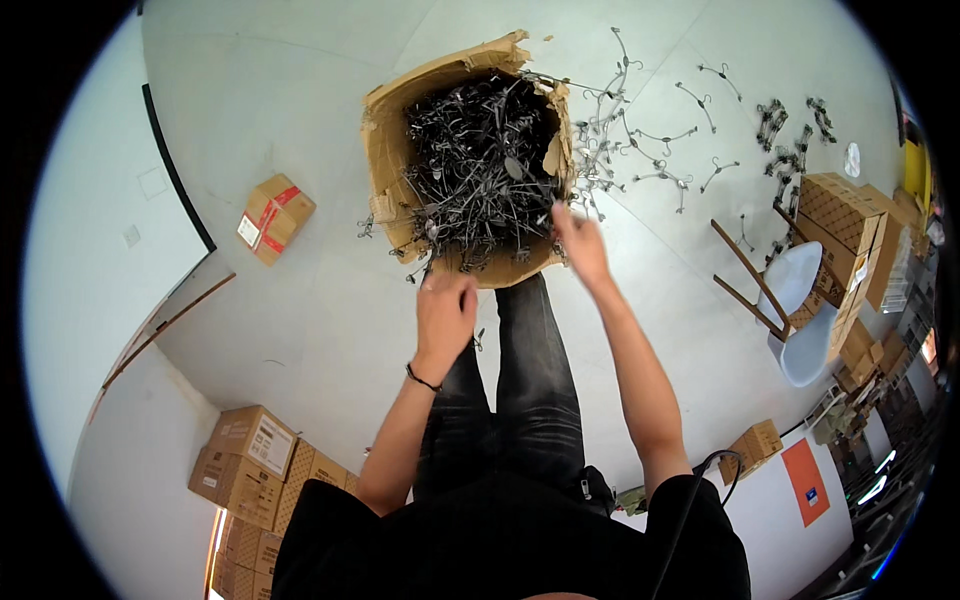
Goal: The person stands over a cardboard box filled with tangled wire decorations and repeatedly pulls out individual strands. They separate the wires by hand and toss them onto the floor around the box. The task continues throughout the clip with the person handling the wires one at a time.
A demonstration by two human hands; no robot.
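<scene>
A torn, open cardboard box [388, 150] stands on the floor in front of my legs. Inside lies a tangled heap of dark clip hangers [480, 165], some poking over the rim. My left hand [445, 315], with a dark band at its wrist, is curled closed just below the box's near left corner; whatever its fingers may hold is hidden. At the near right corner is my right hand [582, 245], slightly blurred, its fingers bent and one digit pointing up beside the rim. I cannot make out what it grips.
Loose hangers [665, 140] lie scattered on the floor right of the box, with bundled hangers [790, 145] beyond. Two white chairs [795, 290] lean near stacked cartons [840, 215] at right. A taped carton [275, 218] sits at left; more cartons [245, 455] are stacked lower left.
</scene>
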